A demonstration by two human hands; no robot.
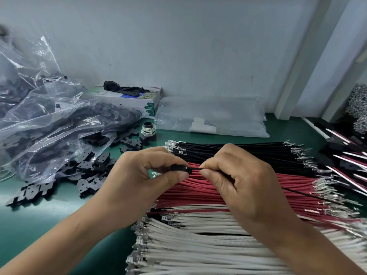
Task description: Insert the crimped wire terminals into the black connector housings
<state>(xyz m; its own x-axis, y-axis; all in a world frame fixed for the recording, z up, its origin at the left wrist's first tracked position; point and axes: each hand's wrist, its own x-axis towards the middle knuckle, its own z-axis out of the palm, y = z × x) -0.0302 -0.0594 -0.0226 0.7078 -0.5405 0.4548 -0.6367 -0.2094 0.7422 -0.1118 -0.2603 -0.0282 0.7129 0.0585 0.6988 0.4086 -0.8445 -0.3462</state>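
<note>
At the far left of the green bench (pixel 49 219), two clear plastic bags (pixel 59 124) slump against each other, both stuffed with black connector housings; the nearer one spills loose housings (pixel 87 169) onto the bench, too many and too overlapped to count. Behind them lies one white carton (pixel 151 105) with a black glove (pixel 123 88) draped on its top; what it contains cannot be seen. To its right lie flat clear bags (pixel 214 120), with small white pieces showing through the plastic. One small black spool (pixel 148 129) wound with pale cord stands just beside the spilled housings.

In the middle, three bundles of crimped wires lie side by side: black wires (pixel 238 150) farthest, red wires (pixel 198 192) in between, white wires (pixel 194 247) nearest, each far too many to count. At the far right lies a heap of finished wires with black housings (pixel 345 153) and a grey mass of metal terminals (pixel 357 108).

Above the red bundle, the left hand (pixel 139 175) pinches one black housing (pixel 181 168) between thumb and curled fingers. The right hand (pixel 246 179) pinches a single black wire (pixel 309 196) between thumb and forefinger, just beside the housing, the wire's end meeting the housing's right face. The wire trails away to the right over the red bundle.
</note>
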